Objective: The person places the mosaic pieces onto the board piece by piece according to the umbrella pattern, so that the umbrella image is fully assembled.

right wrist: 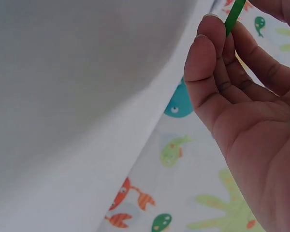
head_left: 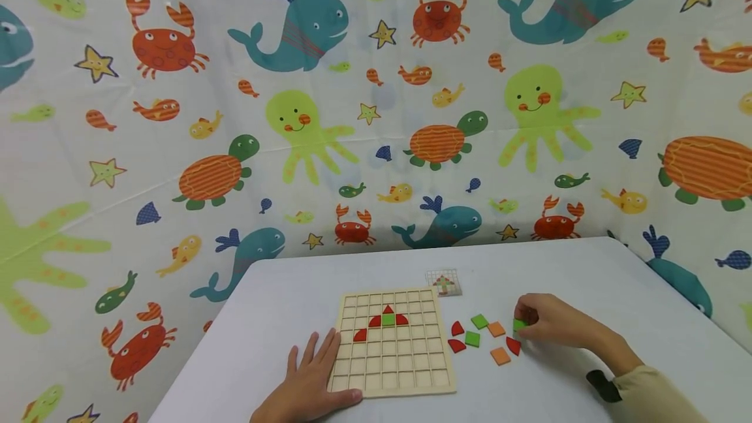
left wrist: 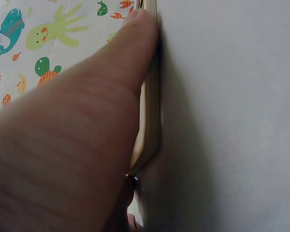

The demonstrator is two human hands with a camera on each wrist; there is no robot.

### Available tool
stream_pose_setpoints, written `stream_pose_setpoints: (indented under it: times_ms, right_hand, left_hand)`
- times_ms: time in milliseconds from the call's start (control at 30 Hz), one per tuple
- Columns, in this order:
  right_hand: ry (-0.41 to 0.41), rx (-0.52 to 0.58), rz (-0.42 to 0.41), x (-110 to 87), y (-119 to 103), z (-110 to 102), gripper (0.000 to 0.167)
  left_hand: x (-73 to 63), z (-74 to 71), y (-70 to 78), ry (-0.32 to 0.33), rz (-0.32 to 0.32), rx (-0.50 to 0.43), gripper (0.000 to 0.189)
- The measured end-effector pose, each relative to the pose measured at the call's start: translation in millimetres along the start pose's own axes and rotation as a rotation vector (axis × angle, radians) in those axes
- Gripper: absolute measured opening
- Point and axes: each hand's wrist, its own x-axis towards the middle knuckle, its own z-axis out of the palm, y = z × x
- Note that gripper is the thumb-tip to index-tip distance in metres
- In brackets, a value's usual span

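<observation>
A wooden grid board (head_left: 382,365) lies on the white table, with several red pieces and one green square (head_left: 388,320) set in its upper cells. My left hand (head_left: 311,380) rests at the board's lower left corner, fingers spread along its left edge and thumb at the front edge. To the right, my right hand (head_left: 552,320) pinches a green square tile (head_left: 519,324) between thumb and fingers; the tile shows edge-on in the right wrist view (right wrist: 234,17). Just below that hand is a red quarter-round tile (head_left: 513,346).
Between board and right hand lie loose tiles: green squares (head_left: 472,339), orange squares (head_left: 501,356) and red curved pieces (head_left: 456,345). A small pattern card (head_left: 444,282) sits behind the board's top right corner. A curtain with sea animals (head_left: 382,103) hangs behind the table (head_left: 529,266).
</observation>
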Motion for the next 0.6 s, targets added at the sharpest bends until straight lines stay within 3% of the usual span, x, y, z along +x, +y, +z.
stream_pose_setpoints:
  times_ms: [300,600]
  right_hand:
    - [0.002,0.031,-0.043,22.4,-31,16,0.022]
    - [-0.042,0.024,-0.175,61.2,-67,43,0.019]
  left_hand:
    - [-1.8,1.5,1.9,0.003,0.006,0.0,0.134]
    - [-5.1,0.5,4.7,0.003,-0.005,-0.004,0.133]
